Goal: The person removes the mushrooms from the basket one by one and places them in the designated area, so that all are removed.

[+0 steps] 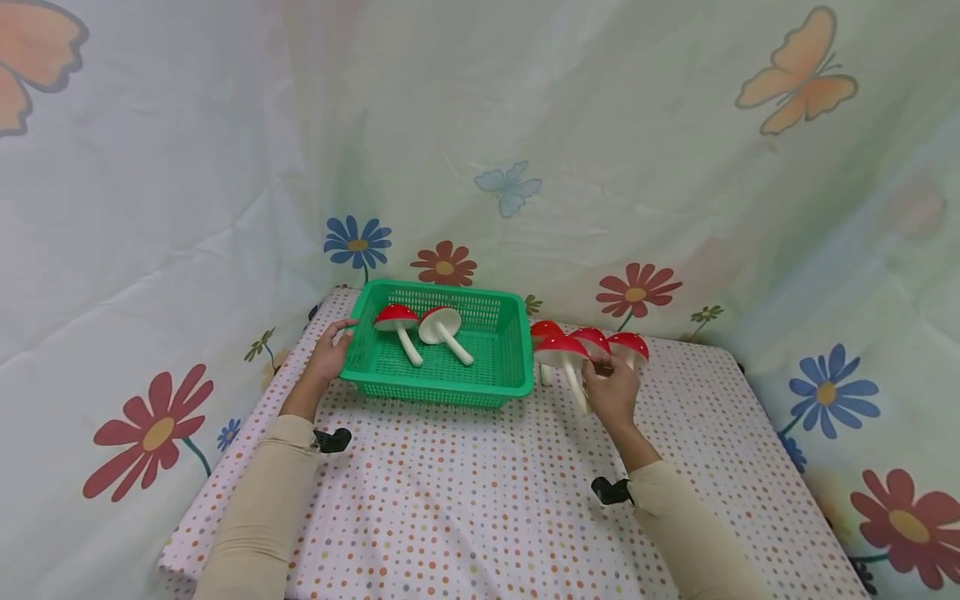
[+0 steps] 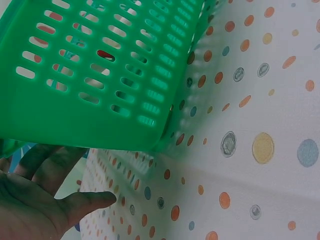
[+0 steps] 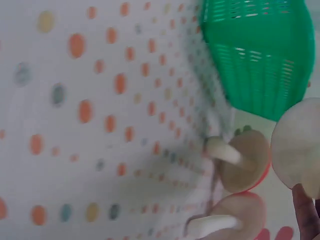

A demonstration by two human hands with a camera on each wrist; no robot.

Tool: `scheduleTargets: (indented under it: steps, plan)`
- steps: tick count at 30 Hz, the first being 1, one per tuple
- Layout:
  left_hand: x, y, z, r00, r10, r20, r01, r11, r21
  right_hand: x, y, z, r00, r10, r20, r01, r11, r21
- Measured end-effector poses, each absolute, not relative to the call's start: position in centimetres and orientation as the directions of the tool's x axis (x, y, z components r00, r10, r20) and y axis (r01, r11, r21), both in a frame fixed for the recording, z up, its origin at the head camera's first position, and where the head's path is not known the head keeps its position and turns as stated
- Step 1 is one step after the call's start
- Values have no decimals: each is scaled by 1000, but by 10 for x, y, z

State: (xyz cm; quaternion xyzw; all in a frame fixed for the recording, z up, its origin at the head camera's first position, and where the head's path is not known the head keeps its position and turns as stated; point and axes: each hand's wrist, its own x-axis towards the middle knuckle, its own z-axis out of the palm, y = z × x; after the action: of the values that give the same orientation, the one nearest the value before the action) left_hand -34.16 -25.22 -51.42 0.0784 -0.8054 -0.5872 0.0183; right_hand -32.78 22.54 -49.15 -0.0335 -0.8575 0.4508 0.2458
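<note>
My left hand [image 1: 327,358] is at the left end of a green plastic basket [image 1: 435,387]. In the left wrist view its fingers [image 2: 57,167] reach up to the basket's rim, with the thumb held apart. Two toy mushrooms with red, white-dotted caps lie inside: one mushroom [image 1: 406,340] shows its cap top, the other mushroom [image 1: 452,337] its pale underside. Right of the basket, my right hand [image 1: 613,392] pinches a toy mushroom [image 1: 562,348] by the cap's edge, its white stem pointing down. Behind it are more mushrooms [image 1: 630,343], partly hidden by the hand and the held one.
A dotted cloth [image 1: 450,500] covers the table. Close behind the table's far edge hangs a printed curtain [image 1: 420,125] with flowers and butterflies. Small black devices [image 1: 611,491] sit at both wrists.
</note>
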Motion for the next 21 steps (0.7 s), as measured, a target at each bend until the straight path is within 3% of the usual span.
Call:
scheduleTargets:
  steps: [12, 21]
  plan:
    - [-342, -253, -515, -987, -153, -49, -95, 309, 946, -320, 228, -527, -934, 243, 261, -56, 623, -780]
    - [-342, -252, -515, -987, -154, -49, -96, 309, 946, -317, 224, -534, -940, 216, 263, -52, 673, -738]
